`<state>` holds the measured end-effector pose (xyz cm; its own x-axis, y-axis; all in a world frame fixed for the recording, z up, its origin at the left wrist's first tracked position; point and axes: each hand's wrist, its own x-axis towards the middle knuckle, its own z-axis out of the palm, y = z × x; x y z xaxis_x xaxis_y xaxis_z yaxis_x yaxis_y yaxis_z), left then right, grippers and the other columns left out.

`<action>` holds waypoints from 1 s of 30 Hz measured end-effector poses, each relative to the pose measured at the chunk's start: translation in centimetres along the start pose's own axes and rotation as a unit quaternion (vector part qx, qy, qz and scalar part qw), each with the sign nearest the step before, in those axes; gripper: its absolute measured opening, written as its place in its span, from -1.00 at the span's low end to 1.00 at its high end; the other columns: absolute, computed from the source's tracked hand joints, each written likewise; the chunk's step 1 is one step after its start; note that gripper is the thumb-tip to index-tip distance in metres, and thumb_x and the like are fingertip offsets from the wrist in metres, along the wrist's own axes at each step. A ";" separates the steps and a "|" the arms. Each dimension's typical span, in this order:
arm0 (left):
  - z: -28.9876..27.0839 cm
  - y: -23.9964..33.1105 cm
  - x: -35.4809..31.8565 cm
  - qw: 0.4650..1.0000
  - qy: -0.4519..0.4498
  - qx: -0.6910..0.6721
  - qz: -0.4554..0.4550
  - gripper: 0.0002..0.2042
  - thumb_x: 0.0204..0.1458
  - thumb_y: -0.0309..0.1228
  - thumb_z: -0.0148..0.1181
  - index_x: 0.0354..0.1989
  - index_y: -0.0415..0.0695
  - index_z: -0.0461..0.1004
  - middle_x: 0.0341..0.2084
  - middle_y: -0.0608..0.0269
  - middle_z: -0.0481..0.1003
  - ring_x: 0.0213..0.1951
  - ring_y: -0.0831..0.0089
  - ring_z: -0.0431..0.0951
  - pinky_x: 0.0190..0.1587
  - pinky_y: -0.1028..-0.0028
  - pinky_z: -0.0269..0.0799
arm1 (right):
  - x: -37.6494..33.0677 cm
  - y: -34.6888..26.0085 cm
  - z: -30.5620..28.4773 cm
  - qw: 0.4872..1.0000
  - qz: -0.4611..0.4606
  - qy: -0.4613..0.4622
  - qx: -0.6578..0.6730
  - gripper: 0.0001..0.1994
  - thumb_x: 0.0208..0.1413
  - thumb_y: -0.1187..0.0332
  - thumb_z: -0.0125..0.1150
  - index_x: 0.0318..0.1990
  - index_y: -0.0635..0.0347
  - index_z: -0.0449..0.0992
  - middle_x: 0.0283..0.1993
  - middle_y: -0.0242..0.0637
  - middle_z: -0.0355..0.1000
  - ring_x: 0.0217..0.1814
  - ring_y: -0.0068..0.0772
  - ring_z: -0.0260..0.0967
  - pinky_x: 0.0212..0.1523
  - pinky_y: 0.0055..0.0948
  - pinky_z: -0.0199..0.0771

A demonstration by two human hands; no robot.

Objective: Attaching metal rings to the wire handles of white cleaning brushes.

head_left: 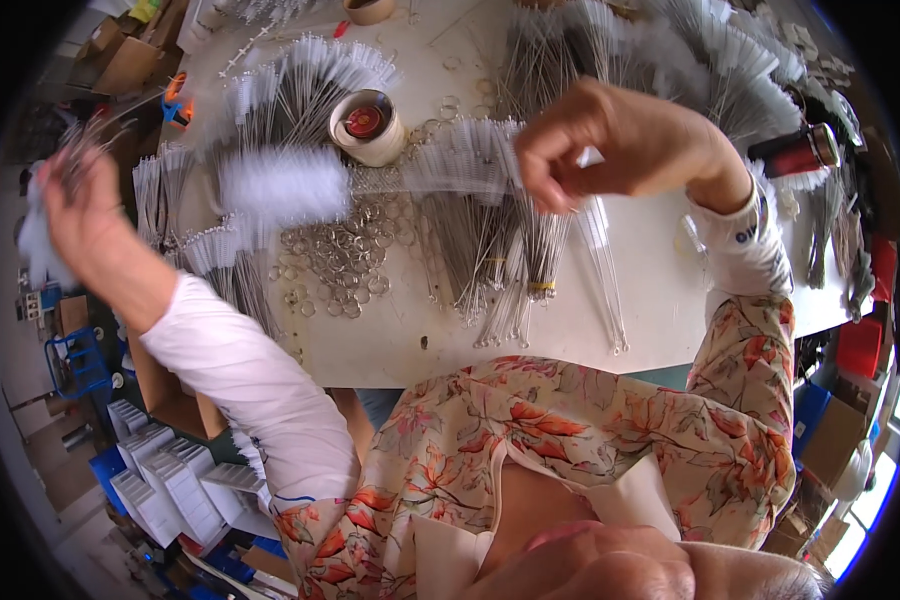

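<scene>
My left hand (95, 215) is out past the table's left edge, closed round a bunch of wire-stemmed brushes. Their looped wire ends stick up above the fingers, and white bristles (35, 240) hang below; motion blurs them. Over the table, my right hand (610, 140) has its fingers pinched on the stem of a bottle brush. That brush's white bristle head (285, 186) points left, smeared by motion, above a pile of metal rings (345, 250). Bundles of wire brushes (545, 250) lie below my right hand, some banded.
A round tub (382, 150) with a red-topped item inside stands behind the rings. More brush stacks lie at the back left (305, 85) and back right (710, 60). A red-and-black cylinder (795, 152) is by my right wrist. Orange-handled scissors (177, 100) sit at the left edge.
</scene>
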<state>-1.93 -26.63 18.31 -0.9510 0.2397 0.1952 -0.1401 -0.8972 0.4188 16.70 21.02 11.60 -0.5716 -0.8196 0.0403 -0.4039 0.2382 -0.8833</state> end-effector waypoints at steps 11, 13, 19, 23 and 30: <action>5.5 -24.8 -12.8 0.917 -0.137 0.376 -0.009 -0.58 -0.04 -0.34 0.25 -0.05 -0.33 0.35 -0.39 0.27 0.40 -0.55 0.70 0.25 -0.56 0.61 0.18 | 1.8 -2.2 4.2 0.953 -0.036 0.291 0.072 -0.89 -0.11 0.53 0.15 -0.36 0.18 0.45 -0.46 -0.31 0.42 -0.47 -0.39 0.37 -0.41 -0.47 0.38; 6.7 -27.8 -14.3 0.904 -0.134 0.401 -0.071 -0.58 -0.06 -0.33 0.27 -0.08 -0.33 0.37 -0.42 0.29 0.42 -0.57 0.71 0.25 -0.61 0.67 0.13 | 2.8 -1.5 6.1 0.956 -0.072 0.283 0.027 -0.90 -0.10 0.57 0.20 -0.39 0.27 0.42 -0.45 -0.32 0.46 -0.36 -0.50 0.46 -0.33 -0.49 0.44; 4.4 -28.0 -17.4 0.898 -0.021 0.438 -0.042 -0.75 0.12 -0.35 0.02 -0.27 -0.37 0.41 -0.42 0.11 0.46 -0.49 0.43 0.44 -0.32 0.48 0.42 | -2.6 -0.5 10.0 0.937 0.079 0.326 -0.094 -0.73 -0.04 0.40 0.26 -0.14 0.18 0.48 -0.24 -0.33 0.49 -0.32 -0.50 0.45 -0.28 -0.51 0.49; 1.6 -24.5 -19.3 0.877 -0.025 0.476 0.060 -0.69 0.20 -0.26 -0.13 -0.47 -0.26 0.29 -0.62 0.28 0.25 -0.65 0.58 0.23 -0.60 0.57 0.23 | -11.5 4.5 14.4 0.838 0.270 0.429 -0.203 -0.76 -0.05 0.37 0.28 -0.19 0.18 0.48 -0.26 -0.32 0.48 -0.29 -0.45 0.45 -0.31 -0.53 0.48; -5.6 -29.8 -23.2 0.823 0.012 0.561 0.088 -0.76 0.17 -0.31 -0.17 -0.43 -0.26 0.19 -0.63 0.19 0.29 -0.77 0.57 0.24 -0.73 0.56 0.28 | -15.6 8.4 14.9 0.744 0.236 0.622 -0.062 -0.85 0.07 0.39 0.18 -0.22 0.23 0.51 -0.36 -0.42 0.47 -0.37 -0.65 0.37 -0.35 -0.63 0.42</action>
<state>22.79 -7.52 -3.72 -0.9363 0.1234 0.3287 0.3305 -0.0066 0.9438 32.86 28.07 -3.39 -0.8584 0.4682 0.2095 0.0318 0.4562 -0.8893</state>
